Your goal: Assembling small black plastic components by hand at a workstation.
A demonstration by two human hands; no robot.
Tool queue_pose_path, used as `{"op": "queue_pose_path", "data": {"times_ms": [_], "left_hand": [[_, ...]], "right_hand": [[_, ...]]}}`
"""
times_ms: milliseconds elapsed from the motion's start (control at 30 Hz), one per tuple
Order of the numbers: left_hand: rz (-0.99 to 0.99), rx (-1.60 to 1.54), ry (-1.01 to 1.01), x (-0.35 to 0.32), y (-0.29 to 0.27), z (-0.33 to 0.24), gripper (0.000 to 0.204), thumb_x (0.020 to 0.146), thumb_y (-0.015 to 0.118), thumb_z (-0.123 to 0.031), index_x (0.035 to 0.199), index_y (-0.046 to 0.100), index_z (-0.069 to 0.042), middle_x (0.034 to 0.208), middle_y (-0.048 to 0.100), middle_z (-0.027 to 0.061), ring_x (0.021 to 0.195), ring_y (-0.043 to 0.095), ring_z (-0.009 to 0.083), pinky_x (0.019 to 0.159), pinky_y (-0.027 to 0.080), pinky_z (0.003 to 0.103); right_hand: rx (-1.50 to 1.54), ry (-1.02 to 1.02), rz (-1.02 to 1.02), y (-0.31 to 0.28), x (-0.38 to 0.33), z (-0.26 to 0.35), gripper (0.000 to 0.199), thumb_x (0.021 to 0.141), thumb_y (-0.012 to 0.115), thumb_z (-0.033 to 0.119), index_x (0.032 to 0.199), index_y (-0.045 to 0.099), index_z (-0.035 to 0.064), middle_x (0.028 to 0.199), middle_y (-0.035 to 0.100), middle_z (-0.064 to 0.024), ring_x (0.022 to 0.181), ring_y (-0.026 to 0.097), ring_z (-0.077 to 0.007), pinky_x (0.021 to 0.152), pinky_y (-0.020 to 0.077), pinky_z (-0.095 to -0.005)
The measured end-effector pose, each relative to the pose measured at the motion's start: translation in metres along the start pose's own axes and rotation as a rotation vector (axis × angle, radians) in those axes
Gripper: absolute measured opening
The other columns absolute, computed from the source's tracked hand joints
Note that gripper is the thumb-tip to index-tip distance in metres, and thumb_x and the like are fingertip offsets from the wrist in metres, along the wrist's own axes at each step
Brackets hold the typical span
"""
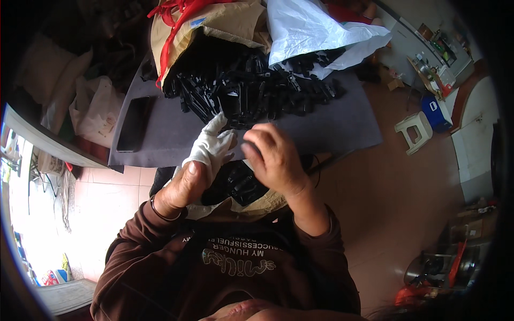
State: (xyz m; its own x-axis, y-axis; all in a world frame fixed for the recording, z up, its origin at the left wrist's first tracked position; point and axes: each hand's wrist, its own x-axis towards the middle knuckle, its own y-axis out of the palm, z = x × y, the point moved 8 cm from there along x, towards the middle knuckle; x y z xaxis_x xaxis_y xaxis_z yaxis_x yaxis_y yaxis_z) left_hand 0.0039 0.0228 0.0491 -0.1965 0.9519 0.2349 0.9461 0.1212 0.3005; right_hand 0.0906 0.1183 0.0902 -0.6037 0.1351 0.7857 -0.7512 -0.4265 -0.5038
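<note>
My left hand, in a white glove that leaves the thumb bare, is raised in front of the near table edge. Its fingers are stretched out and nothing shows in them. Just to its right my bare right hand hovers with bent fingers, the thumb standing apart from them; I see nothing held. Beyond both hands a heap of slim black plastic pieces lies on the grey-covered table. Below the hands, more black pieces sit in an open tan sack at my lap.
A tan paper sack with red ribbon and a white woven sack lie at the table's back, their mouths over the heap. A dark phone rests at the left. Right on the floor are a pale stool and a blue box.
</note>
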Motion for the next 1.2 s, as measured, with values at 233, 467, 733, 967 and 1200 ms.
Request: {"op": "queue_pose_path", "data": {"times_ms": [233,467,733,967,1200], "left_hand": [[-0.014,0.233,0.052,0.006,-0.001,0.008,0.118,0.075,0.044,-0.082,0.150,-0.002,-0.003,0.149,0.027,0.0143,0.138,0.025,0.0234,0.115,0.015,0.038],[-0.169,0.053,0.012,-0.009,-0.015,0.019,0.075,0.097,0.040,-0.052,0.144,0.023,0.004,0.139,0.041,0.0162,0.129,0.040,0.0214,0.109,0.027,0.034],[-0.338,-0.006,-0.025,-0.012,-0.025,0.011,0.070,0.096,0.044,-0.052,0.140,0.035,0.003,0.123,0.055,0.0134,0.112,0.053,0.0184,0.097,0.040,0.030],[-0.349,0.068,-0.185,-0.021,-0.036,0.023,0.077,0.094,0.042,-0.058,0.142,0.031,0.001,0.131,0.048,0.0142,0.121,0.048,0.0220,0.103,0.038,0.038],[-0.237,0.090,-0.203,-0.017,-0.018,0.021,0.074,0.097,0.035,-0.056,0.140,0.032,0.003,0.133,0.048,0.0155,0.125,0.046,0.0237,0.106,0.036,0.038]], "right_hand": [[0.042,0.076,0.005,0.030,-0.012,0.029,0.026,0.076,0.070,0.007,0.097,0.055,0.0034,0.083,0.058,-0.0107,0.067,0.059,-0.0275,0.060,0.0486,-0.0365],[0.749,0.494,-0.112,0.037,-0.028,-0.021,0.009,0.086,0.056,-0.002,0.094,0.056,0.0018,0.084,0.057,-0.0005,0.068,0.053,-0.0069,0.061,0.0433,-0.0219],[1.152,0.698,-0.074,0.057,-0.040,-0.038,0.007,0.096,0.050,0.011,0.095,0.054,0.0054,0.078,0.048,0.0074,0.069,0.038,0.0005,0.061,0.0308,-0.0154],[0.969,0.618,0.113,0.066,-0.032,-0.025,0.008,0.093,0.058,0.009,0.094,0.052,0.0045,0.075,0.049,0.0056,0.065,0.041,-0.0012,0.056,0.0348,-0.0178],[0.129,0.188,-0.147,0.034,-0.020,-0.006,0.013,0.087,0.062,0.005,0.096,0.054,0.0008,0.076,0.061,-0.0167,0.062,0.063,-0.0314,0.055,0.0487,-0.0364]]}}
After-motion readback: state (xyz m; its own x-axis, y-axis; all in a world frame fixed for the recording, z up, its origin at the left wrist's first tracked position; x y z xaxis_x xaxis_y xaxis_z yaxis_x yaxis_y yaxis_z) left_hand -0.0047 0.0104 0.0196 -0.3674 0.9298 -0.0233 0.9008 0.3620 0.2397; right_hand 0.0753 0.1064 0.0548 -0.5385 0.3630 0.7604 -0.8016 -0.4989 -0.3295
